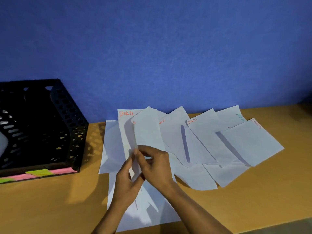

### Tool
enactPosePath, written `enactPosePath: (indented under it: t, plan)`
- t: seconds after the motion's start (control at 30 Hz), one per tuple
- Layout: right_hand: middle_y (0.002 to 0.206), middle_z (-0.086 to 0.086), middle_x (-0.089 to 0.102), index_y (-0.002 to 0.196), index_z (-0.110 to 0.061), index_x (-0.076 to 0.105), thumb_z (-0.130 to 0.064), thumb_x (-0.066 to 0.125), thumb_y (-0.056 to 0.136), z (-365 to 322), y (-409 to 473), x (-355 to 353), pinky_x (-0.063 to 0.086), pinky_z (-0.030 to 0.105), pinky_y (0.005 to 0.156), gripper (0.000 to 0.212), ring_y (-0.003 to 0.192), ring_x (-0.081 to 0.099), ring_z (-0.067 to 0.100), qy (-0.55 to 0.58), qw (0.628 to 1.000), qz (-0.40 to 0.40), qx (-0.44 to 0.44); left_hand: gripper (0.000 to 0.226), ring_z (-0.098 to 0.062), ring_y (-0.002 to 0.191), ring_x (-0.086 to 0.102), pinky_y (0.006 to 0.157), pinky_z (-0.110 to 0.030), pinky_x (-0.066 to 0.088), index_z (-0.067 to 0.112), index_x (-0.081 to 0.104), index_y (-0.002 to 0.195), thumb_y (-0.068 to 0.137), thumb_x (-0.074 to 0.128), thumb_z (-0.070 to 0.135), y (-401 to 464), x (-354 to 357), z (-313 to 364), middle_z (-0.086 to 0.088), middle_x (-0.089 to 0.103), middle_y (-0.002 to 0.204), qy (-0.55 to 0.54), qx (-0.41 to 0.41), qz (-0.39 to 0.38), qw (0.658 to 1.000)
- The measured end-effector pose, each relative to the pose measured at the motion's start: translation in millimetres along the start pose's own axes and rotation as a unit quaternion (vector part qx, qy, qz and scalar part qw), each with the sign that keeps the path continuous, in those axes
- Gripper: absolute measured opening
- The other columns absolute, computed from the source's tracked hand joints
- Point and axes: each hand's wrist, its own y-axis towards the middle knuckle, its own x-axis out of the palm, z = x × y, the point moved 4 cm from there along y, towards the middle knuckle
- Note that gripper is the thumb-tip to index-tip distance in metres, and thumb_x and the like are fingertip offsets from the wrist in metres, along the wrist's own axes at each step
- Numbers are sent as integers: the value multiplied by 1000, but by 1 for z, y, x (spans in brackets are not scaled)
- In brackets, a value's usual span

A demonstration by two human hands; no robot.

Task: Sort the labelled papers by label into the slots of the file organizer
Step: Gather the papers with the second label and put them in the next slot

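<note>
Labels on several overlapped papers (199, 142) are partly covered. Both hands, left hand (126, 181) and right hand (155, 164), pinch raised sheets (143, 130) at six o'clock; file organizer (50, 125) is cut off at nine.

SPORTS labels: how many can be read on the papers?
3. One on the held sheet, one mid-spread, one on the far-right sheet. A partly hidden label behind the raised sheet may be a fourth.
</note>
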Motion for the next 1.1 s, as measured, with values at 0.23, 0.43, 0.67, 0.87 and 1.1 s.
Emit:
enactPosePath:
  t: [0.23,0.43,0.67,0.87,1.1]
  plan:
    - [117,-4,71,124,-20,66,-34,66,91,17,10,-30,54,21,91,35,105,67,6,100,990,-75,70,34,-6,106,63,89,-12,49,20,59,123,90,56,27,17,1,1,12,67,114,20,11,108,994]
    - [90,-13,72,104,-28,65,-10,68,90,93,19,-115,58,19,69,23,78,71,10,44,981,133,133,22,4,102,65,90,-20,52,31,63,112,94,57,22,28,2,-14,23,71,104,7,-47,132,990]
    - [132,23,56,134,-4,50,-12,71,85,234,-17,-213,47,52,98,54,121,52,42,-304,899,99,299,55,-7,128,36,100,-24,30,9,44,142,92,61,27,35,6,-36,14,42,132,34,-93,182,978]
    - [147,11,43,145,-15,34,-32,63,90,269,-24,-231,43,50,103,64,135,39,33,-412,846,-10,337,54,-2,121,36,101,-26,29,18,42,142,93,60,30,36,15,-36,18,40,133,17,-97,168,981]
    - [122,13,66,136,-15,51,-5,47,90,265,-24,-233,48,41,92,47,115,60,31,-456,839,25,297,52,-24,135,44,106,-34,34,16,44,141,93,59,29,30,17,-43,-2,48,146,38,-104,133,985]
